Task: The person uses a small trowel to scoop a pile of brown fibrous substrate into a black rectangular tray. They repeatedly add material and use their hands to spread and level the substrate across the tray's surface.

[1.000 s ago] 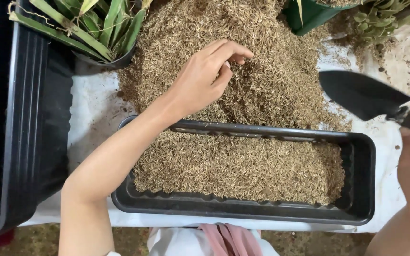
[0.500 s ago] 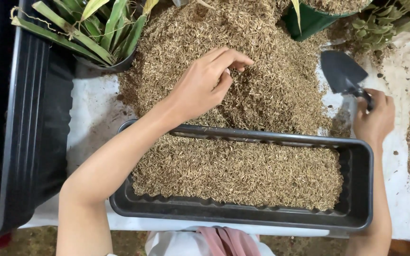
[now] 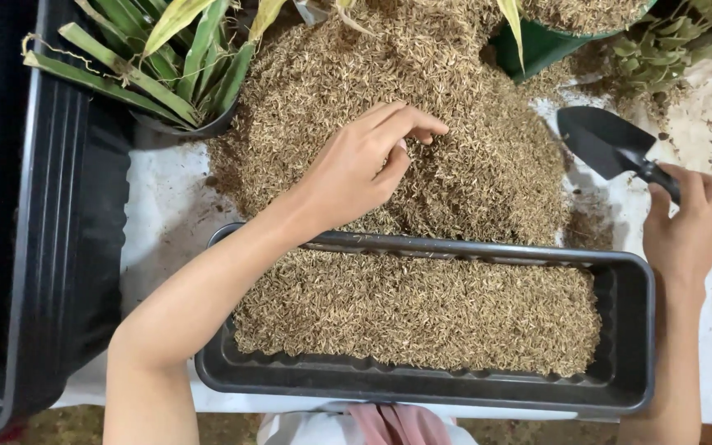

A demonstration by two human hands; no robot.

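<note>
Two hands at the husk pile, trowel in the right

Both hands work over a white sheet [image 3: 166, 206] heaped with husks. Left hand [image 3: 364, 169] reaches across the tray [image 3: 628, 330] from lower left, forearm slanting up to the right, wrist slightly bent. Fingers curl down, tips and thumb drawn together and dug into the husk pile [image 3: 471, 124]; half-closed, pinching at loose husks, though what it actually has between the tips is hidden. Right hand [image 3: 690, 227] comes straight up along the right edge, forearm near vertical, fist closed round the trowel [image 3: 611, 144] handle. Trowel blade is black, points up-left, lies just right of the pile, over the sheet; contact with the sheet cannot be told.

Tray is black, long, rectangular, sits just below the pile, its far rim touching the pile's foot. Husks fill most of it, heaped at the left, right end bare. Left forearm crosses over its far left corner. Potted plant [image 3: 158, 66] with long green leaves stands upper left, beside a big black bin [image 3: 59, 247]. Green pot [image 3: 537, 49] top right, partly buried.
</note>
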